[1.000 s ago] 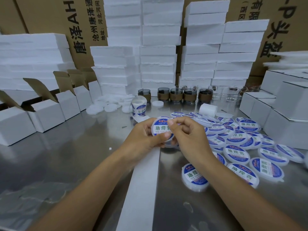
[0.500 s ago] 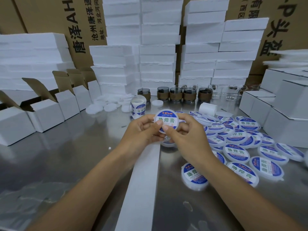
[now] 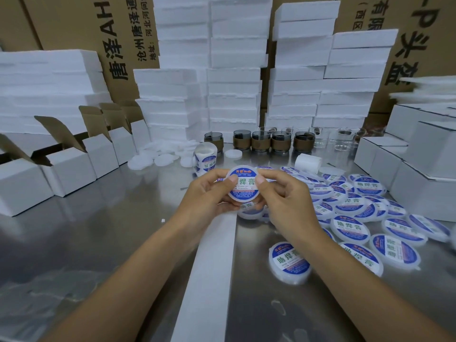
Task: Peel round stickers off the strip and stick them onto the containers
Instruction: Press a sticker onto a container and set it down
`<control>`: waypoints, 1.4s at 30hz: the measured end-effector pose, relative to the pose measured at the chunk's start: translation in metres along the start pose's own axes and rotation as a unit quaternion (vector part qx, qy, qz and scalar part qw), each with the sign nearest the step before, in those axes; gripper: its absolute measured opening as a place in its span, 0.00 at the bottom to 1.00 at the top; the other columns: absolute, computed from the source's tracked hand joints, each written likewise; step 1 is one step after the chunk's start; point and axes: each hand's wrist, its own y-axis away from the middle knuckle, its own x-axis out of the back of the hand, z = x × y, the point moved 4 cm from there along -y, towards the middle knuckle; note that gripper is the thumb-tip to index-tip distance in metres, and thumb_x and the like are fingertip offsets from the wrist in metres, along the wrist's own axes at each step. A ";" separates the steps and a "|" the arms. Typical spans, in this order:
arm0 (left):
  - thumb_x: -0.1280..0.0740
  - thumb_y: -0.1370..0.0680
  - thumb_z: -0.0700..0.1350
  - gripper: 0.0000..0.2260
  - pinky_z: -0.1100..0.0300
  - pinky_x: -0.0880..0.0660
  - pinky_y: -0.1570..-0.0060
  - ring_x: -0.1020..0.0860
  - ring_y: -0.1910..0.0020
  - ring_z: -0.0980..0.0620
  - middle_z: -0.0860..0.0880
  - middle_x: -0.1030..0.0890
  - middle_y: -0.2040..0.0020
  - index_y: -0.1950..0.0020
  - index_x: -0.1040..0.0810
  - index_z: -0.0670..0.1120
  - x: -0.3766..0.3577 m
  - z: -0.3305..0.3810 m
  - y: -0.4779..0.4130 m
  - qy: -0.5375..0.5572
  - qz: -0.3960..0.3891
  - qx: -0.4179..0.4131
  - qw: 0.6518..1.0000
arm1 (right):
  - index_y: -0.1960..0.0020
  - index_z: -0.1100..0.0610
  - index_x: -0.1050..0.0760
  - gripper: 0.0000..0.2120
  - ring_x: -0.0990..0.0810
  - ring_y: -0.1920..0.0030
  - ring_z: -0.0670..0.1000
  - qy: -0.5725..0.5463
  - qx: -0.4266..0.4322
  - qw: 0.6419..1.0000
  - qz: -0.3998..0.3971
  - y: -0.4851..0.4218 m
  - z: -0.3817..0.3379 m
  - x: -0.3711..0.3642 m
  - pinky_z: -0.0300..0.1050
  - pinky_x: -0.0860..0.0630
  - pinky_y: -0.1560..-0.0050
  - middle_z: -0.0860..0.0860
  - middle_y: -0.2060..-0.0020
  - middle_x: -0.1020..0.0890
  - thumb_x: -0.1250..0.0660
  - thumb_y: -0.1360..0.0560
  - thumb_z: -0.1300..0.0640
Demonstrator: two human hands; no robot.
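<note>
Both hands hold one round white container above the steel table, its blue-and-white sticker facing me. My left hand grips its left edge with the thumb pressed on the sticker. My right hand grips the right edge, thumb also on the sticker. The white backing strip runs from under my hands toward me. A sticker roll stands behind my hands. Several labelled containers lie scattered to the right, one close to my right forearm.
Unlabelled white lids lie at the back left. Open white cartons line the left side and closed ones the right. Dark jars and foam stacks stand behind. The steel table reaches the near edge.
The container has risen and tipped so its sticker faces me. Both thumbs now press on the sticker face.
</note>
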 end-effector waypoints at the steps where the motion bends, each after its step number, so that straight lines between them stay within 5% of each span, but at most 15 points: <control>1: 0.34 0.23 0.45 0.05 0.63 0.22 0.63 0.18 0.62 0.53 0.45 0.15 0.59 0.50 0.21 0.45 0.000 0.000 0.000 -0.003 0.000 0.001 1.000 | 0.53 0.50 0.23 0.04 0.22 0.73 0.42 0.009 0.003 1.000 0.001 -0.001 0.000 0.001 0.31 0.28 0.72 0.46 0.71 0.18 0.36 0.24 0.57; 6: 0.34 0.23 0.42 0.04 0.63 0.21 0.64 0.20 0.67 0.53 0.49 0.19 0.65 0.50 0.22 0.44 0.009 0.002 -0.006 0.034 0.071 0.004 0.997 | 0.54 0.48 0.24 0.04 0.22 0.72 0.39 0.066 -0.010 0.993 0.095 -0.012 0.007 0.028 0.28 0.29 0.71 0.47 0.71 0.19 0.36 0.23 0.55; 10: 0.35 0.22 0.40 0.04 0.62 0.22 0.67 0.23 0.70 0.53 0.49 0.21 0.67 0.55 0.21 0.45 0.029 0.005 -0.011 0.054 0.163 -0.010 0.985 | 0.44 0.52 0.28 0.08 0.25 0.70 0.45 0.221 -0.009 0.958 0.180 -0.018 0.017 0.059 0.37 0.31 0.69 0.49 0.72 0.22 0.38 0.22 0.56; 17: 0.35 0.22 0.42 0.05 0.66 0.24 0.70 0.24 0.68 0.54 0.49 0.23 0.65 0.57 0.23 0.47 0.056 -0.005 -0.020 0.051 0.263 -0.004 0.964 | 0.41 0.53 0.32 0.10 0.24 0.65 0.52 0.464 -0.042 0.876 0.127 -0.015 0.022 0.063 0.44 0.33 0.68 0.51 0.68 0.22 0.43 0.21 0.53; 23: 0.39 0.21 0.38 0.04 0.62 0.25 0.61 0.25 0.64 0.54 0.48 0.25 0.60 0.49 0.26 0.43 0.079 -0.015 -0.040 -0.040 0.336 0.007 0.941 | 0.38 0.52 0.33 0.12 0.26 0.67 0.50 0.582 0.035 0.808 0.083 -0.012 0.004 0.048 0.43 0.34 0.68 0.48 0.68 0.26 0.46 0.21 0.53; 27: 0.42 0.20 0.38 0.09 0.63 0.29 0.63 0.27 0.62 0.52 0.46 0.25 0.55 0.42 0.26 0.42 0.104 -0.012 -0.072 -0.203 0.345 0.000 0.917 | 0.39 0.52 0.31 0.13 0.24 0.65 0.50 0.626 0.064 0.776 0.038 -0.014 0.000 0.036 0.43 0.32 0.67 0.49 0.64 0.20 0.45 0.21 0.53; 29: 0.42 0.21 0.37 0.11 0.60 0.30 0.58 0.27 0.59 0.49 0.44 0.24 0.52 0.40 0.25 0.41 0.121 -0.014 -0.091 -0.302 0.338 0.006 0.892 | 0.46 0.57 0.24 0.09 0.23 0.70 0.53 0.635 0.100 0.765 0.039 -0.015 0.001 0.031 0.43 0.32 0.70 0.51 0.69 0.20 0.34 0.26 0.58; 32: 0.40 0.21 0.37 0.11 0.56 0.29 0.48 0.25 0.51 0.47 0.41 0.23 0.44 0.40 0.24 0.41 0.136 -0.021 -0.121 -0.424 0.277 0.004 0.862 | 0.58 0.60 0.20 0.08 0.27 0.78 0.54 0.618 0.167 0.764 0.080 -0.015 0.002 0.029 0.42 0.32 0.76 0.52 0.77 0.23 0.25 0.36 0.64; 37: 0.39 0.20 0.45 0.13 0.50 0.32 0.36 0.29 0.38 0.41 0.41 0.28 0.34 0.36 0.25 0.47 0.138 -0.033 -0.161 -0.553 0.176 0.029 0.814 | 0.60 0.60 0.19 0.09 0.24 0.76 0.55 0.617 0.207 0.754 0.088 -0.017 0.009 0.029 0.45 0.27 0.75 0.52 0.76 0.22 0.24 0.39 0.63; 42: 0.38 0.22 0.46 0.10 0.49 0.30 0.43 0.28 0.41 0.39 0.40 0.27 0.39 0.42 0.25 0.47 0.134 -0.037 -0.171 -0.613 0.135 0.047 0.777 | 0.61 0.60 0.19 0.08 0.24 0.76 0.55 0.612 0.214 0.757 0.082 -0.019 0.012 0.030 0.48 0.25 0.76 0.53 0.76 0.22 0.24 0.39 0.63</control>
